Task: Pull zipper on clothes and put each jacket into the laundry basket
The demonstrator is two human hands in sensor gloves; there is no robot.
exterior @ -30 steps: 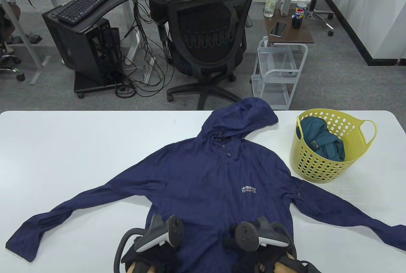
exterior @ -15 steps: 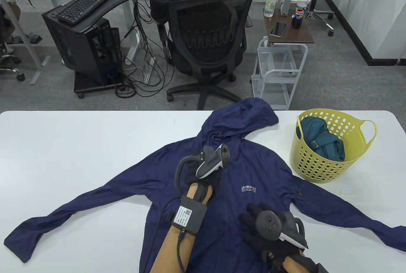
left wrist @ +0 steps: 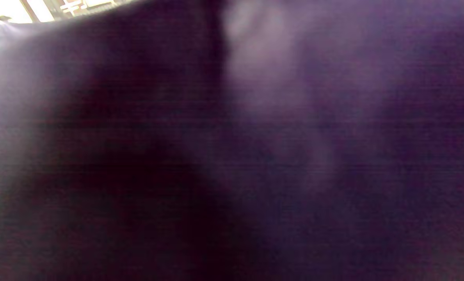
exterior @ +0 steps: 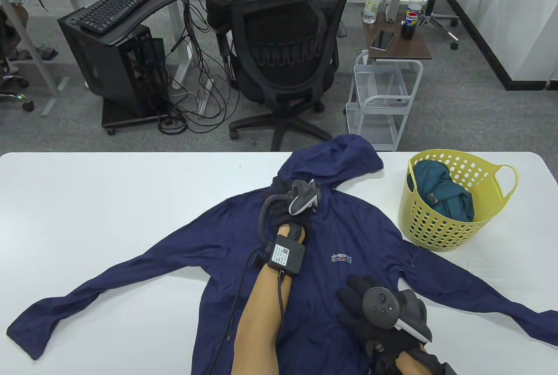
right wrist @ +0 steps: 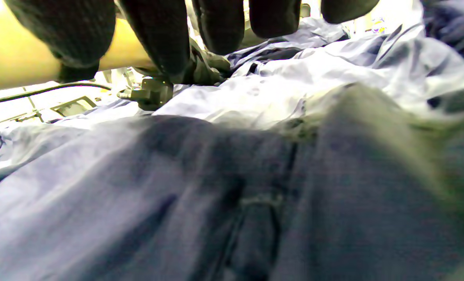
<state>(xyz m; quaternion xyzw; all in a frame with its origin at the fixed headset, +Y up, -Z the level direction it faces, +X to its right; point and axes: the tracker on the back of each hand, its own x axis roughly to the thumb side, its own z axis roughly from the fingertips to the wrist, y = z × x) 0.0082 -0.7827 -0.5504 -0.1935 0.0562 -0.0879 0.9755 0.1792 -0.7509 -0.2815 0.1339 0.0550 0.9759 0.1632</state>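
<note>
A navy hooded jacket (exterior: 348, 235) lies spread face up on the white table (exterior: 109, 200), sleeves out to both sides. My left hand (exterior: 287, 200) reaches to the collar where the zipper top is; the tracker hides its fingers and the zipper pull. The left wrist view shows only blurred dark fabric (left wrist: 255, 156). My right hand (exterior: 362, 301) rests flat with spread fingers on the jacket's lower right front. Those fingers (right wrist: 220, 23) hang straight over the cloth (right wrist: 232, 175) in the right wrist view. A yellow laundry basket (exterior: 440, 235) at the right holds a teal jacket (exterior: 444, 196).
The basket stands just beyond the jacket's right shoulder, near the table's far right corner. The hood (exterior: 348, 152) hangs over the far table edge. An office chair (exterior: 287, 52) with a seated person and a small white cart (exterior: 379, 100) stand behind the table.
My left hand has reached from the hem up the jacket front to the collar. My right hand moved from the hem to the lower right front and spread flat.
</note>
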